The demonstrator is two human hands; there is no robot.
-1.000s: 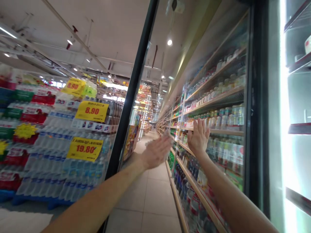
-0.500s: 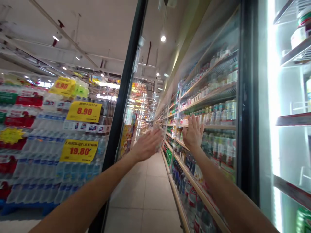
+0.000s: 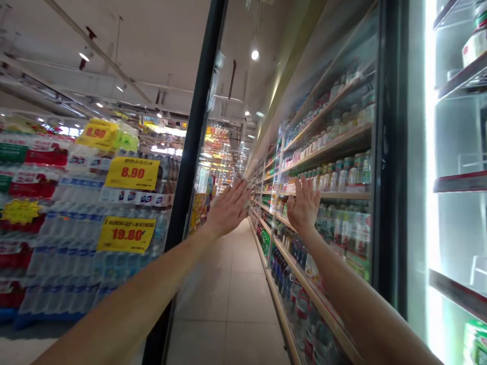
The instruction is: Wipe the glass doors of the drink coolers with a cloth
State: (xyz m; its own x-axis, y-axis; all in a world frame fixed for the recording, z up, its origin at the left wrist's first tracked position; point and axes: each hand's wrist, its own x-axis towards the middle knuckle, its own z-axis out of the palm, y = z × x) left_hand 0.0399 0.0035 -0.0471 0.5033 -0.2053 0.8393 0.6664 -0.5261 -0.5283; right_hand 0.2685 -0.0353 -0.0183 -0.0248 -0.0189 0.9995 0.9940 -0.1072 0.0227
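Observation:
A glass door (image 3: 251, 284) with a black frame stands in front of me, and shelves of drinks show in or through its pane. My left hand (image 3: 228, 209) lies flat at the middle of the pane, fingers stretched out and slanting up to the right. A pale blur edges its fingertips; whether it is a reflection or something under the hand, I cannot tell. To the right, my right hand (image 3: 304, 207) is held flat at the glass, fingers pointing up and thumb apart. I see nothing held in it.
At the far right is a lit cooler interior with shelves (image 3: 460, 183) and a green pack (image 3: 475, 340) low down. Stacked packs of bottled water (image 3: 61, 248) stand on the left with yellow price signs (image 3: 131, 173). The black door frame (image 3: 194, 152) slants between them and my hands.
My left hand has moved slightly up and left across the pane and is less blurred. The right hand stays nearly in place. The view has shifted a little.

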